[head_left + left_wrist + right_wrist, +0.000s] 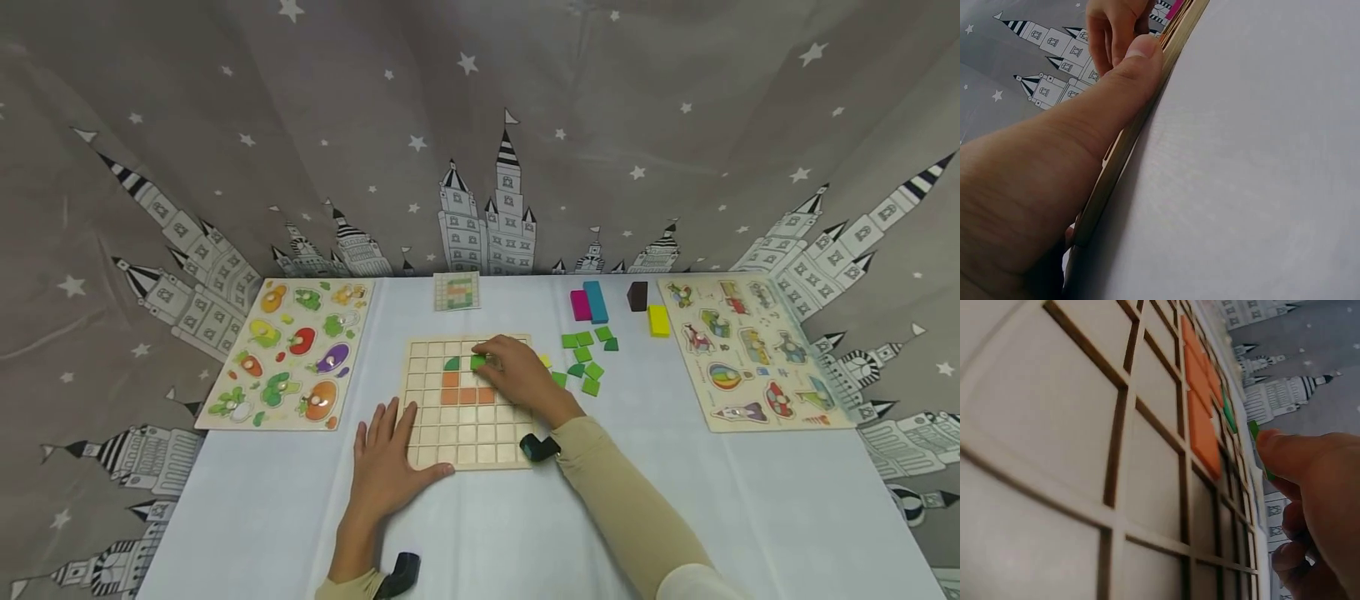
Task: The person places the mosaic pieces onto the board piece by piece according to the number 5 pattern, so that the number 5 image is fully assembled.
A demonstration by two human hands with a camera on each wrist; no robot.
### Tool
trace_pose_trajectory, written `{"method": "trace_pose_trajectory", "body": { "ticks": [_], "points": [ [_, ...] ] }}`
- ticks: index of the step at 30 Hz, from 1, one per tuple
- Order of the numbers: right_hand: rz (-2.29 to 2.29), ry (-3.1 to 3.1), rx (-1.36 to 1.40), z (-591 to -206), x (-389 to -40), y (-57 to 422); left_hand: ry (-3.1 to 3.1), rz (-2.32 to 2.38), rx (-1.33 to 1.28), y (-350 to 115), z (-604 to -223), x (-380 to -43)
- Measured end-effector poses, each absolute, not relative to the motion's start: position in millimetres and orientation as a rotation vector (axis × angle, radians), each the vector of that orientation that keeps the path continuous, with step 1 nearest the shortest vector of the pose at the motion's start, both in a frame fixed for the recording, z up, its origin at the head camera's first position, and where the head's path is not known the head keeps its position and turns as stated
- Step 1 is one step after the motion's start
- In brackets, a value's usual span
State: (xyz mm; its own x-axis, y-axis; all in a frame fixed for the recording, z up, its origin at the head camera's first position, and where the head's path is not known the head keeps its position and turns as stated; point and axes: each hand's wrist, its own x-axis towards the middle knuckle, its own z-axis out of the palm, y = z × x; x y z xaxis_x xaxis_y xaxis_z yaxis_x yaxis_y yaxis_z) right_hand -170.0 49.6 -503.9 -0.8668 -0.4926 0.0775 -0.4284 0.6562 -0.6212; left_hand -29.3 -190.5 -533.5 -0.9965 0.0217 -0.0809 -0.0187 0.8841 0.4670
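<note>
A wooden grid board (468, 433) lies on the white table in the head view. Orange square tiles (467, 396) fill several of its cells, and a dark green quarter-round tile (452, 364) sits above them. My right hand (521, 375) pinches a light green square tile (477, 362) over the upper part of the grid. In the right wrist view that tile (1254, 429) is at the thumb tip, apart from the board. With fingers spread, my left hand (386, 471) rests along the board's lower left corner. Its thumb (1138, 59) lies on the board's edge in the left wrist view.
Loose green tiles (583, 355) lie right of the board. A small pattern card (456, 292) is behind it. Colored blocks (596, 302) stand at the back right. A vegetable puzzle (288, 354) lies left, a toy picture puzzle (750, 354) right.
</note>
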Motion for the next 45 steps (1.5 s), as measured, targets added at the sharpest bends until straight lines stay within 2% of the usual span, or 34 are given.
{"method": "trace_pose_trajectory", "body": {
  "ticks": [8,30,37,45],
  "points": [
    [-0.911,2.740,-0.790,-513.4,-185.4,38.1,3.007,0.776,0.045,-185.2,-535.9,-31.7],
    [-0.715,2.806,-0.848,-511.2,-181.0,36.6,2.990,0.745,0.005,-190.4,-532.9,-27.7],
    [-0.839,2.937,-0.692,-511.8,-166.1,71.9,3.001,0.768,0.014,-189.6,-533.4,-29.9],
    [-0.972,3.053,-0.406,-516.6,-128.6,138.2,2.975,0.737,-0.008,-189.9,-532.4,-29.0]
  ]
}}
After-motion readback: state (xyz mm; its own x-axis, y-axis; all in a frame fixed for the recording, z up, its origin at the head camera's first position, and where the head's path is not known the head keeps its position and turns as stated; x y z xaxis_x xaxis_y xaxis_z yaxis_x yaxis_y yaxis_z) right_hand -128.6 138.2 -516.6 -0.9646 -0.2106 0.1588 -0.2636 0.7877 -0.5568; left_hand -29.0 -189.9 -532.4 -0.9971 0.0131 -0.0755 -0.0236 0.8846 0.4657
